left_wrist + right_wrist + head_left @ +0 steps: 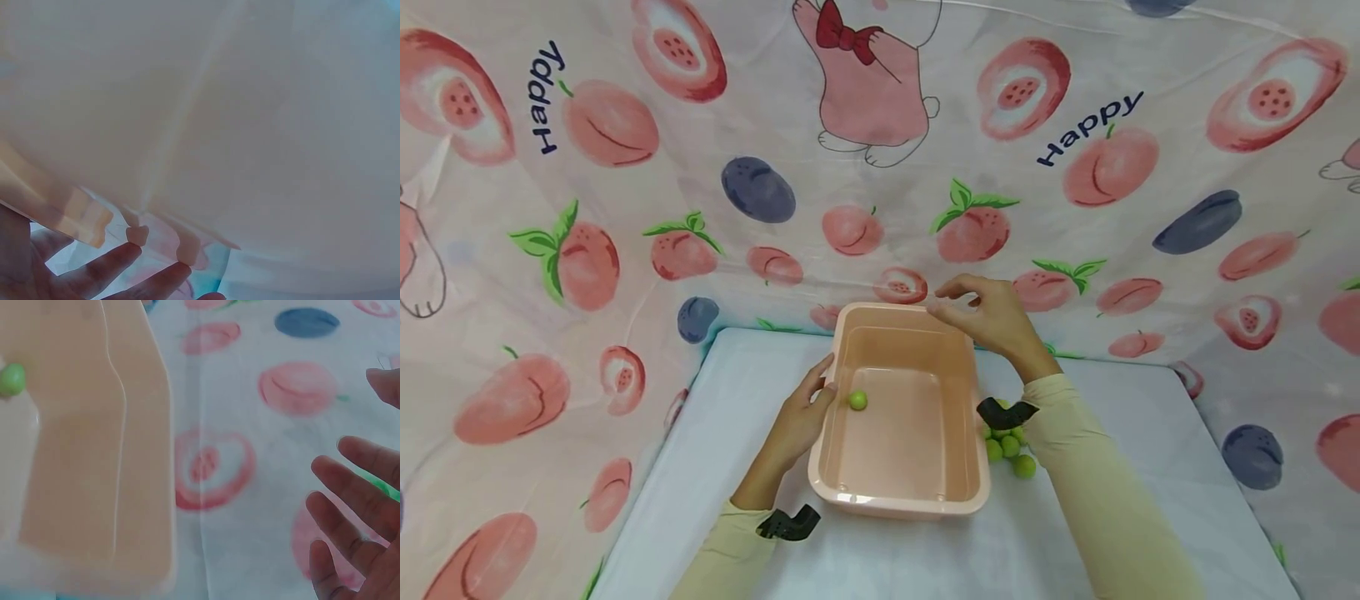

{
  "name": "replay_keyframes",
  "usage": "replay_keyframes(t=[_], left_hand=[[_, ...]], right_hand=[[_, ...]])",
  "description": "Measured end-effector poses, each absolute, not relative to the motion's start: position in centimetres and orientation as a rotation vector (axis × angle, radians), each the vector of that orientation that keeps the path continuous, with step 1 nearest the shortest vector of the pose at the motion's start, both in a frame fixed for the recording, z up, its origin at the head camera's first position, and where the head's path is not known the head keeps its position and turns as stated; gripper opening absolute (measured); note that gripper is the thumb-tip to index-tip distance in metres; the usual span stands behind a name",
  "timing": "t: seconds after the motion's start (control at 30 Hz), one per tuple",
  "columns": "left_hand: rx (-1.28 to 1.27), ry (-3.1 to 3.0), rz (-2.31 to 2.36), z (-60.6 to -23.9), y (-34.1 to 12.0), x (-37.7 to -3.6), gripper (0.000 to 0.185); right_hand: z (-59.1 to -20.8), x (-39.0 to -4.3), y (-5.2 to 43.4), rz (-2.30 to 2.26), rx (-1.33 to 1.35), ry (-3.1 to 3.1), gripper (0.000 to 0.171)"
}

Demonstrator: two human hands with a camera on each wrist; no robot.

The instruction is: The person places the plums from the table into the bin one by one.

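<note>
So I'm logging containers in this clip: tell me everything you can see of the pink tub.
The pink tub is a rectangular, glossy, plastic-looking basin with rounded corners and a flared rim. It stands upright on the white table, open side up, holding one green ball near its left wall. The left hand rests against its left rim; the right hand hovers open above its far right corner. More green balls lie beside its right wall.

Tub (901, 492) at the middle of the counter (1150, 467), one small fruit (857, 401) inside near its left wall. Cluster of fruits (1011, 450) on the counter just right of the tub. Left hand (801, 417) against the tub's left wall; right hand (988, 317) above its far right corner. Printed sheet (625, 208) behind and to both sides.
</note>
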State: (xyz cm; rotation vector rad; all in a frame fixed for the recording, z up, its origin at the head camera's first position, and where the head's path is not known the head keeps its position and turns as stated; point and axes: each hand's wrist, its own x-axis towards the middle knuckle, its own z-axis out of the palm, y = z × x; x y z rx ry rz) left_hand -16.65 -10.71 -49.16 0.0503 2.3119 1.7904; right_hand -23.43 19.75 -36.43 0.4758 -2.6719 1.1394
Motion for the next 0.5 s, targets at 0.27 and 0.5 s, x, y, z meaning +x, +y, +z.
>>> replay_keyframes(t=[0.27,0.5], left_hand=[[0.047,2.318,1.791,-49.3,-10.7,-16.7,0.05],[0.038,2.318,1.784,-49.4,-10.7,-16.8,0.049]], right_hand=[[-36.9,-22.8,24.1,1.095,0.332,-2.634,0.041],[-38.3,-22.1,27.0,1.054,0.293,-2.597,0.036]])
